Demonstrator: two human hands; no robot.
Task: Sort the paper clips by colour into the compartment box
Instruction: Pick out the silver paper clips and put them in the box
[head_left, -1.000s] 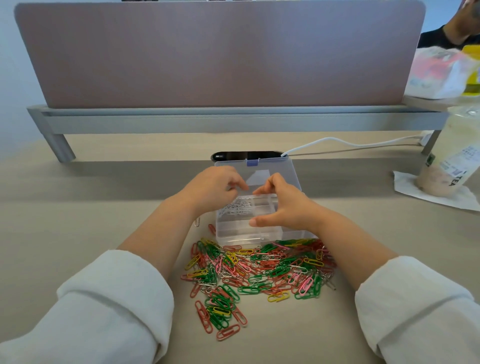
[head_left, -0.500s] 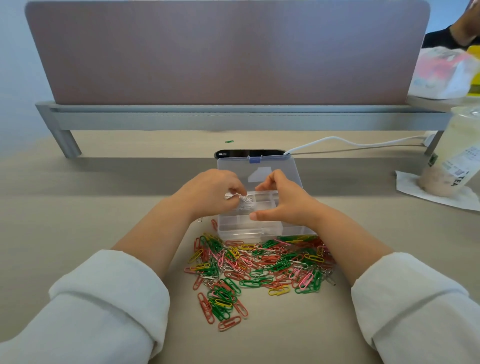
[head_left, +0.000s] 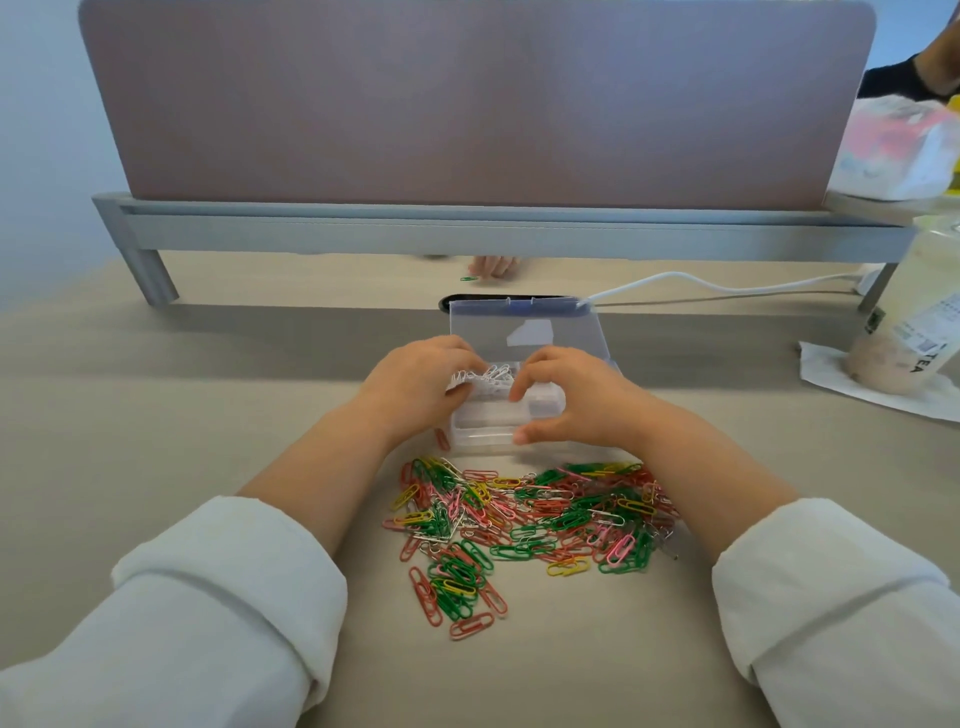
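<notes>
While white clips (head_left: 485, 378) are clasped over the open compartment box (head_left: 488, 439) by the curled left grip (head_left: 415, 384) and pinched by the right grip (head_left: 571, 400), sorting is judged barely begun: coloured clips (head_left: 524, 514) lie heaped unsorted on the near worktop (head_left: 208, 415).

A: What stood behind the table (head_left: 156, 415)?
B: A mauve screen (head_left: 467, 104) on a grey metal rail (head_left: 467, 236), with a pale blue wall (head_left: 41, 130) to its left.
A: And the light?
B: Soft and even; the screen threw a broad shadow across the beige top. A white cable (head_left: 680, 274) ran under the rail.
</notes>
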